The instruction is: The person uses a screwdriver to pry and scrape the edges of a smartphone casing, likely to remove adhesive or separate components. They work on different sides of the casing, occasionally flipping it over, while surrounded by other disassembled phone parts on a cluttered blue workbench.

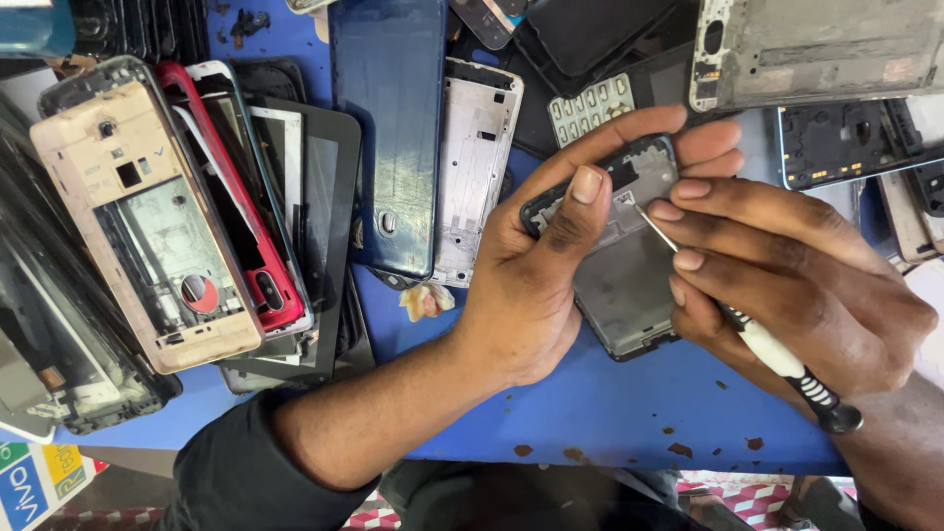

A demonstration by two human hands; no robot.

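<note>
My left hand (536,270) grips an opened phone frame (619,265), thumb pressed on its dark top edge and fingers wrapped behind it. The grey inner plate faces up. My right hand (787,265) holds a small screwdriver (777,359) with a white and black handle. Its thin metal tip touches the upper part of the phone frame near my left thumb. Both hands hover over the blue table (610,413).
Many phone shells lie around: a gold frame (147,211) and a red one (236,197) stacked at left, a dark blue back cover (388,128), a silver frame (477,167), a keypad (590,108), and more frames at top right (816,49).
</note>
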